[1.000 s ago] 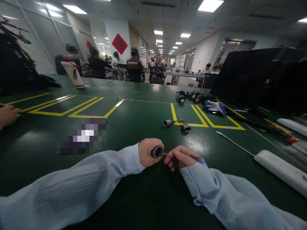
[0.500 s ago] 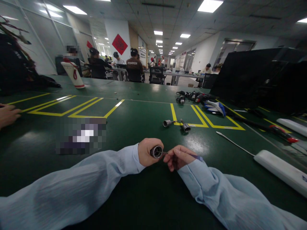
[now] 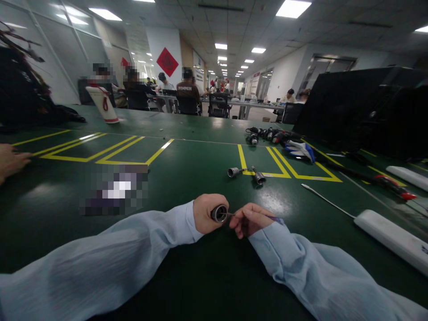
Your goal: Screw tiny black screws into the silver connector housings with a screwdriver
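Observation:
My left hand (image 3: 205,214) is closed around a cup-shaped metal bit (image 3: 219,214), its round open end turned toward me. Close by on the right, my right hand (image 3: 249,220) pinches a thin metal rod (image 3: 230,214). The rod reaches to the bit's rim; whether its tip goes inside is too small to tell. Beyond my hands, two similar metal cup-shaped bits with shanks lie on the green table, one on the left (image 3: 233,172) and one on the right (image 3: 259,178).
A white power strip (image 3: 388,236) lies at the right. Further back are blue-white gloves (image 3: 300,150), dark cabled tools (image 3: 267,133) and a black monitor (image 3: 351,102). A white cup (image 3: 104,105) stands back left. Another person's hand (image 3: 11,162) is at the left edge.
Both of my hands have shifted very slightly to the right in view, still holding the bit and the rod. The other person's hand at the left edge has moved slightly.

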A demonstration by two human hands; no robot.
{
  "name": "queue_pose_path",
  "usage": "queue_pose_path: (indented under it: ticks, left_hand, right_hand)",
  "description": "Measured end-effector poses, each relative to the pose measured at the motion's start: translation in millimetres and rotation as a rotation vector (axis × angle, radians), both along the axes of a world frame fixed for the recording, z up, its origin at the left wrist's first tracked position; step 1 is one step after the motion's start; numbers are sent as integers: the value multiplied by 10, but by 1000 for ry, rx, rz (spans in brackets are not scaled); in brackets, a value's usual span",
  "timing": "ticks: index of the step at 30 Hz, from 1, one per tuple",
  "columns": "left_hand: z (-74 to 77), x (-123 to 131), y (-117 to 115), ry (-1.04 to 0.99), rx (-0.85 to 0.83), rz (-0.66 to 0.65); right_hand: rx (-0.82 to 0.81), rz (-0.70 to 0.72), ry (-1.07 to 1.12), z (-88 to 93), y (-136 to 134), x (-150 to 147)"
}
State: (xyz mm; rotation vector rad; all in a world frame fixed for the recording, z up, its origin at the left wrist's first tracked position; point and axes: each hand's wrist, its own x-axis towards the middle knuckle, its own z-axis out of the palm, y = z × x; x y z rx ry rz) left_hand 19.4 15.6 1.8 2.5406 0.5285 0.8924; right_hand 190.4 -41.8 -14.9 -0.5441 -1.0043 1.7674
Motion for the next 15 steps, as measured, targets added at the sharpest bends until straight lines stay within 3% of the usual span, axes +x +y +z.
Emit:
queue_pose_path:
  ticks: [7, 15]
  left_hand:
    - [2, 9, -13, -1, -41, 10]
    - [-4, -7, -1, 92, 57, 56]
  right_hand:
    - [-10, 2, 24, 11, 8, 9]
    - [-29, -31, -73, 23, -2, 38]
